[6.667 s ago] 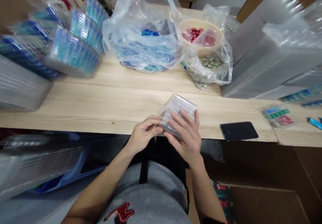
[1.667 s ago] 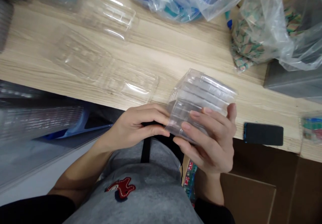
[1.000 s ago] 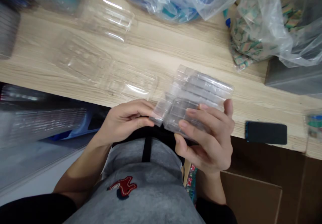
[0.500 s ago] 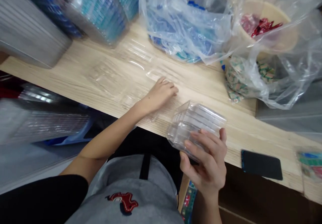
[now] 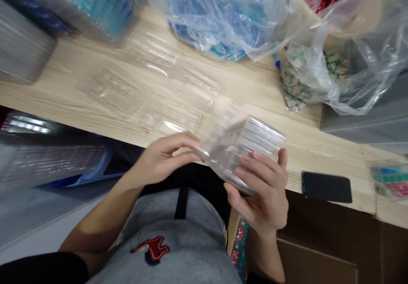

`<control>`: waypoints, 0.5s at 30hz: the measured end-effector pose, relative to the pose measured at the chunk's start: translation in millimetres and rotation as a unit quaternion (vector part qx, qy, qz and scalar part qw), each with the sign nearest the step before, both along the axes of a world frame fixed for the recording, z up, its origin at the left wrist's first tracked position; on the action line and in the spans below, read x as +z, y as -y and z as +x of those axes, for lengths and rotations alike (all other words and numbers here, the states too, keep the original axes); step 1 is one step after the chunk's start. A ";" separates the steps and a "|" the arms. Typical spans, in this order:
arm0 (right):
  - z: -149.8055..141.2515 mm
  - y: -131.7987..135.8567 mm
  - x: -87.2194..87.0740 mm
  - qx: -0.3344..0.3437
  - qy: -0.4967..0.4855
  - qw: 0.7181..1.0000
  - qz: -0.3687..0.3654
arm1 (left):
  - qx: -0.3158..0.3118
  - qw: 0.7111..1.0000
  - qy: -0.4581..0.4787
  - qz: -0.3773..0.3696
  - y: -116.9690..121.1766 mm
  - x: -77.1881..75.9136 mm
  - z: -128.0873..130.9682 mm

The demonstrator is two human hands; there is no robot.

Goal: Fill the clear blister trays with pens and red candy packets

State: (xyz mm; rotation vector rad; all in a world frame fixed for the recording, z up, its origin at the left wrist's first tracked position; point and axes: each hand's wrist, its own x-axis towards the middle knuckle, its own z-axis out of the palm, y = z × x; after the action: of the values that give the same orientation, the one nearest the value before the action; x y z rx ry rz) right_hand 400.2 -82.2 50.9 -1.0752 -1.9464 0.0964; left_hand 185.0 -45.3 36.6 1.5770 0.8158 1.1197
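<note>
- Pale wooden worktop (image 5: 251, 82), seen by me from afar through the head camera, runs left to right; four clear trays (image 5: 119, 90) lie flat at left of centre.
- A plastic bag (image 5: 219, 20) of blue pieces stands on the far side, well apart from both hands.
- Stack of clear trays (image 5: 259, 137), tilted at the worktop's near edge; I cannot tell whether it rests on the wood. My judgement: a loose hold on such slick plastic could let it slide off the edge, and trays nested tightly could cling and come away two at once.
- Right hand (image 5: 267, 190), palm turned left: its grip is clamped on the stack, fingers spread over the upper face, thumb along the near side, forearm rising from the near right.
- Left hand (image 5: 168, 158), reaching in from the near left with a bent elbow: its grip is pinched together on a plastic piece (image 5: 219, 126), blurred, just left of the stack. Too hard a pinch, I judge, could crease it.
- Dark phone (image 5: 327, 187), lying right of the right hand, near the worktop's edge.
</note>
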 end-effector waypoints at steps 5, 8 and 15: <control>3.1 7.3 0.1 0.003 -0.017 1.000 0.000 | 0.232 0.961 0.100 0.111 -42.7 17.5 15.1; -1.5 5.9 -1.1 0.012 -0.010 1.000 -0.001 | 0.164 0.963 -0.045 0.211 -88.1 14.8 56.1; -2.9 0.1 -1.4 0.012 -0.009 1.000 0.006 | -0.025 0.962 -0.220 0.162 -135.7 -17.0 109.6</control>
State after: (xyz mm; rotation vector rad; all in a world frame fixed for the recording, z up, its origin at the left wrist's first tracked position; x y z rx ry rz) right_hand 397.3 -82.2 49.5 -1.0411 -1.9409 0.1072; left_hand 294.5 90.5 19.5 2.1586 0.9030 0.9071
